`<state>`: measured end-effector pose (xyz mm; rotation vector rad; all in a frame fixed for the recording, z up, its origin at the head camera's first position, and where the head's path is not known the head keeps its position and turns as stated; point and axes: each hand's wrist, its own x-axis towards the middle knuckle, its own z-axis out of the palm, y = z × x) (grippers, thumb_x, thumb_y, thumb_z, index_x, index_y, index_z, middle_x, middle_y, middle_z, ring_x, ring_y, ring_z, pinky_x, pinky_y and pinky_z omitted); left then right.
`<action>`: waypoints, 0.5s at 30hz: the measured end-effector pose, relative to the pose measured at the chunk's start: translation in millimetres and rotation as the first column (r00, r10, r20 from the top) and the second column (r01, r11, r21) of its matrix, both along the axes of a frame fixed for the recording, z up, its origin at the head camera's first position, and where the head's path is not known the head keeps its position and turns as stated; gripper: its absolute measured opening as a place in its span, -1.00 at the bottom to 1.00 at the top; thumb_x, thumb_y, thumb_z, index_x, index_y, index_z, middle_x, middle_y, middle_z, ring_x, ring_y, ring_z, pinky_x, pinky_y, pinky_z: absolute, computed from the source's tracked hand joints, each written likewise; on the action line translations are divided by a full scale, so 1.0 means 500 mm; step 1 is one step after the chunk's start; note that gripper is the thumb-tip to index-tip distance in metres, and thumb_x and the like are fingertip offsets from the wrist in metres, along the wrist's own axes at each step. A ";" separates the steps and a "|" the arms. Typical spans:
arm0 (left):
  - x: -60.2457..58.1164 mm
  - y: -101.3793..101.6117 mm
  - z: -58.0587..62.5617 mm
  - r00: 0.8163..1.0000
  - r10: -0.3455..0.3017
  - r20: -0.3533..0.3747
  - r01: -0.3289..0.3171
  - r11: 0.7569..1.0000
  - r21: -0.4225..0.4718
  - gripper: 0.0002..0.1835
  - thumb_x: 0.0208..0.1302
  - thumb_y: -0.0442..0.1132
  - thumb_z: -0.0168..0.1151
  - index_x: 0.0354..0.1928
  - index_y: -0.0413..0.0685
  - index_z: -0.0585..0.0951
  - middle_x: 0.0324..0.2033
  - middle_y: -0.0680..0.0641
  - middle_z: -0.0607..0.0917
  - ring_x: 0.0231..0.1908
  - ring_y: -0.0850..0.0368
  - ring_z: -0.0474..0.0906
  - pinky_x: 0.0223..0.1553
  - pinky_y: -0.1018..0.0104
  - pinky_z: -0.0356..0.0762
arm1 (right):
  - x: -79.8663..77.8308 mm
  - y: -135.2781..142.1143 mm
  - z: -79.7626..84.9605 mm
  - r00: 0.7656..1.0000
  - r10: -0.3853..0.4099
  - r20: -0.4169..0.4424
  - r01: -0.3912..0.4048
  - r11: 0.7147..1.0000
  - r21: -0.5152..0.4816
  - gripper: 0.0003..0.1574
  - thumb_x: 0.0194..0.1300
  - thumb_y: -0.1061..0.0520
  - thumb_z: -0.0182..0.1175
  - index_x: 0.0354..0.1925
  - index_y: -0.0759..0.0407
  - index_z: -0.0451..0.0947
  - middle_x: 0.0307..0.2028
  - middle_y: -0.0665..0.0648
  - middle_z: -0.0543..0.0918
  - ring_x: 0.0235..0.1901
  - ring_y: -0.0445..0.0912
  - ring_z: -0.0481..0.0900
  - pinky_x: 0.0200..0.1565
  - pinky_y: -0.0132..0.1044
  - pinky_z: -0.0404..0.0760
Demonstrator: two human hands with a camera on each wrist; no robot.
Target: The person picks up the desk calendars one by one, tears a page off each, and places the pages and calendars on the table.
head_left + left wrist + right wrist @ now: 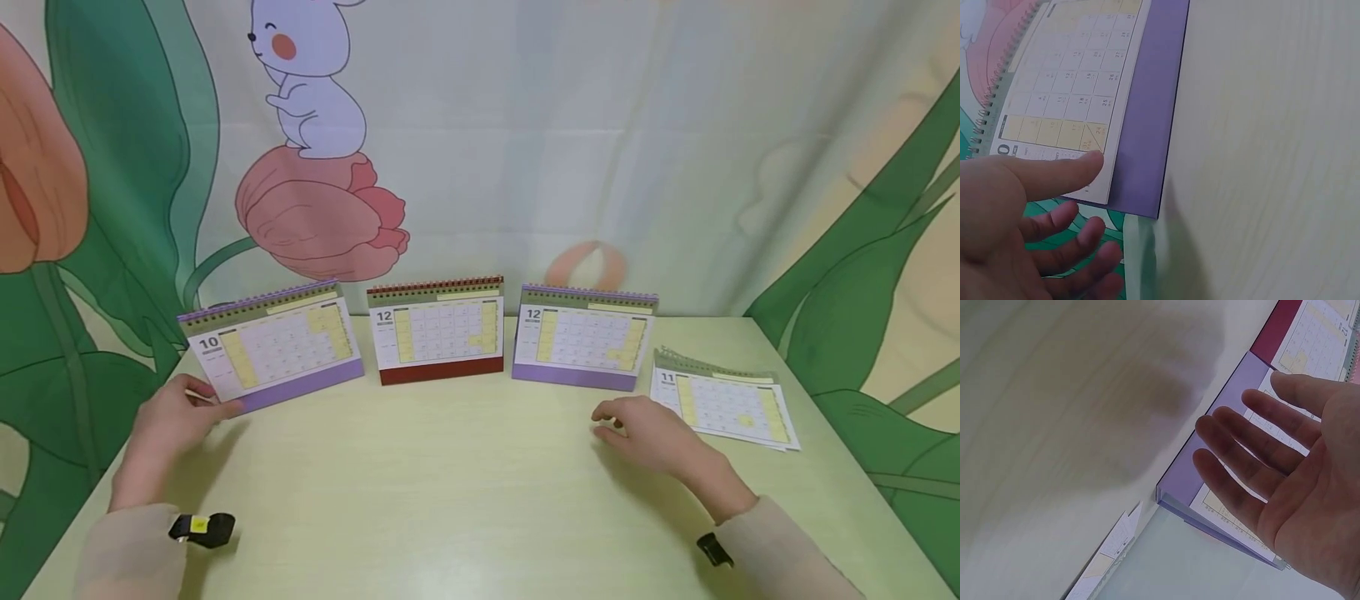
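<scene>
My left hand (171, 415) is at the lower left corner of a purple desk calendar (302, 385) turned to month 10. In the left wrist view its thumb (1054, 175) overlaps the calendar's page, while the other fingers (1079, 240) spread loosely beside the short edge. My right hand (651, 433) hovers over the table with nothing in it, fingers slightly bent. Nearest to it are a second purple calendar (573, 375), showing month 12, and a loose stack of calendar sheets (727, 404) marked 11.
A dark red calendar (442, 372) showing month 12 stands between the two purple ones. All three stand along the back of the pale wooden table (420, 500). Behind them hangs a printed curtain (480, 167) with a rabbit and flowers.
</scene>
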<state>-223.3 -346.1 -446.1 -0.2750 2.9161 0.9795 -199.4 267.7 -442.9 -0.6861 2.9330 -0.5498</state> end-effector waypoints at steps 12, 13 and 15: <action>-0.021 0.001 -0.013 0.992 -0.099 -0.082 0.105 0.992 0.073 -0.31 0.32 -0.11 0.42 0.25 -0.46 0.36 0.05 -0.48 0.53 -0.07 -0.35 0.50 -0.23 0.03 0.47 | -0.005 0.007 -0.005 1.000 0.007 0.004 -0.007 1.000 0.007 -0.80 0.45 0.13 0.27 -0.03 0.16 0.71 -0.10 0.07 0.76 -0.17 -0.04 0.70 -0.09 -0.04 0.68; -0.021 0.002 -0.014 0.991 -0.109 -0.083 0.115 0.991 0.073 -0.31 0.31 -0.11 0.43 0.26 -0.45 0.37 0.03 -0.47 0.54 -0.09 -0.32 0.50 -0.25 0.07 0.47 | -0.005 0.008 -0.005 1.000 0.008 0.004 -0.008 1.000 0.007 -0.80 0.45 0.13 0.27 -0.03 0.16 0.71 -0.10 0.08 0.76 -0.17 -0.04 0.70 -0.09 -0.04 0.68; -0.022 0.004 -0.018 0.988 -0.127 -0.087 0.134 0.988 0.079 -0.31 0.30 -0.12 0.45 0.26 -0.45 0.38 0.01 -0.46 0.55 -0.14 -0.26 0.51 -0.29 0.15 0.46 | -0.004 0.008 -0.003 1.000 0.006 0.005 -0.006 1.000 0.008 -0.79 0.45 0.13 0.27 -0.03 0.16 0.71 -0.10 0.08 0.76 -0.17 -0.04 0.70 -0.09 -0.04 0.68</action>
